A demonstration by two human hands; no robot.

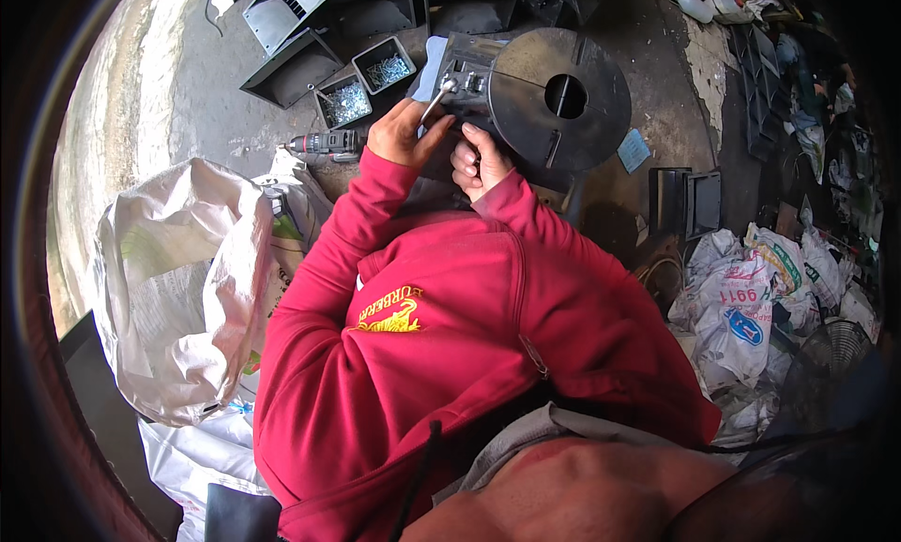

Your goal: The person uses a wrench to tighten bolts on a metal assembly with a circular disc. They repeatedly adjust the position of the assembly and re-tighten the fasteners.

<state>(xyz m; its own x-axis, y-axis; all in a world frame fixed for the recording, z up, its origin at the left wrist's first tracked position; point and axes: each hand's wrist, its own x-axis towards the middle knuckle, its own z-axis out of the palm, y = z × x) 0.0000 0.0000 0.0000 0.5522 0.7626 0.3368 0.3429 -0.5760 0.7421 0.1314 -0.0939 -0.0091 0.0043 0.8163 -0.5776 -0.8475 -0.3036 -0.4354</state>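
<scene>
Left hand (402, 134) gripping small metal tool (436, 99), tip set against grey bracket (466, 73) on dark round metal assembly (560, 96). Right hand (479, 162) curled just beside, touching assembly's near edge. Cordless drill (324, 144) lying on concrete floor (202, 91). Two screw trays (366, 84) beyond. White sack (174, 289) at left.

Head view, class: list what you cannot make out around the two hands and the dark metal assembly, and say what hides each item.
- Left hand: tip of its small metal tool too small to identify.
- Right hand: anything it grips is hidden by curled fingers.
- Dark metal assembly: near side covered by both hands.
- Trays of small metal parts: too small to identify.
</scene>
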